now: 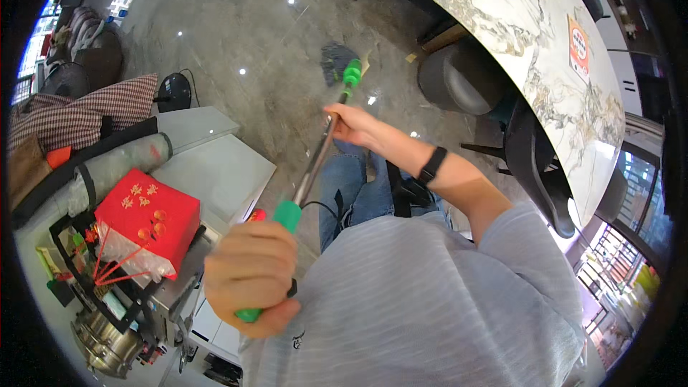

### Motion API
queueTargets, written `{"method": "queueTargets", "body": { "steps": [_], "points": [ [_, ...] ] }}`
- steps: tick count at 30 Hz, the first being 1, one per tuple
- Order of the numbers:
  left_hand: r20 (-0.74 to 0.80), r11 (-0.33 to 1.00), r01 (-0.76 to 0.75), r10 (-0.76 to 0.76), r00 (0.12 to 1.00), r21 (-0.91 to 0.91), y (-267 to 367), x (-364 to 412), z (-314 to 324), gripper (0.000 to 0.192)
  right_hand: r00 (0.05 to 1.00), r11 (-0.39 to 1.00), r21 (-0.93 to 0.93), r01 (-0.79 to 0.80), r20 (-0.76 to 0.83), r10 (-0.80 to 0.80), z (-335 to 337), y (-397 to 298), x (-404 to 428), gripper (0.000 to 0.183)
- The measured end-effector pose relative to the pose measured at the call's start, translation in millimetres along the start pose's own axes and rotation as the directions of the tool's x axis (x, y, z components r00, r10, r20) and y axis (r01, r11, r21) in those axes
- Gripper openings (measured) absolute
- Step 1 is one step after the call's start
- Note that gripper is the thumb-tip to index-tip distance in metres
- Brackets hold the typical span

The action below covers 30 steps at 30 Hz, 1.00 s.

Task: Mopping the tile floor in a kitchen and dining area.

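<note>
A mop runs diagonally ahead of me, its metal pole [313,164] reaching from my body to the floor. The dark grey mop head [334,63] lies on the floor tiles, joined to the pole by a bright green connector [352,72]. Close to my chest, my left hand [252,274] is wrapped around the green grip [287,215] at the pole's upper end. Farther down the pole, my right hand [346,121] holds its metal part. A black band [432,165] circles my right forearm.
To the right stands a marble-patterned table [543,27] with dark chairs [529,156] and a grey rounded seat [457,78] beneath its edge. At left, a red box [153,215] sits among clutter on a pale cabinet [215,172]. Grey glossy floor [252,27] stretches ahead.
</note>
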<state>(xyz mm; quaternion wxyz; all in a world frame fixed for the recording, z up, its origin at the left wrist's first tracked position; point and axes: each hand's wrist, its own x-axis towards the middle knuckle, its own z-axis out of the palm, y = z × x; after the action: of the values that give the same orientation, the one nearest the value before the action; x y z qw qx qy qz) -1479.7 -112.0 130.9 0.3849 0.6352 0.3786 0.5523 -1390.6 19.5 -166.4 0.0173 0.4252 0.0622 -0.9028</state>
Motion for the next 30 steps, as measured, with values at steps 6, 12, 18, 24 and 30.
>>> {"method": "queueTargets", "body": {
  "steps": [6, 12, 18, 24, 30],
  "points": [
    [-0.189, 0.956, 0.196, -0.239, 0.953, -0.219, -100.8, 17.1, -15.7, 0.019, 0.979, 0.991, 0.087, 0.098, -0.19, -0.08, -108.2, -26.3, 37.3, 0.013],
    [-0.344, 0.951, 0.233, -0.292, 0.893, -0.202, -151.9, 11.4, -47.0, 0.022, 0.896, 0.999, -0.036, 0.023, -0.443, -0.037, -104.1, -66.1, 104.3, 0.013],
    [-0.493, 0.96, 0.272, -0.271, 0.827, -0.072, -128.7, 21.6, -72.8, 0.022, 0.937, 0.974, -0.222, -0.048, -0.347, -0.033, -25.8, -90.4, 142.4, 0.01],
    [-0.751, 0.935, 0.355, -0.251, 0.61, -0.025, -102.3, 43.2, -88.3, 0.02, 0.936, 0.854, -0.435, -0.284, -0.32, 0.148, 62.7, -85.0, 192.0, 0.007],
    [-0.831, 0.881, 0.462, -0.179, 0.526, 0.103, -123.6, 61.0, -109.4, 0.016, 0.955, 0.747, -0.597, -0.294, -0.15, 0.256, 127.2, -74.9, 269.8, 0.009]
  ]
}}
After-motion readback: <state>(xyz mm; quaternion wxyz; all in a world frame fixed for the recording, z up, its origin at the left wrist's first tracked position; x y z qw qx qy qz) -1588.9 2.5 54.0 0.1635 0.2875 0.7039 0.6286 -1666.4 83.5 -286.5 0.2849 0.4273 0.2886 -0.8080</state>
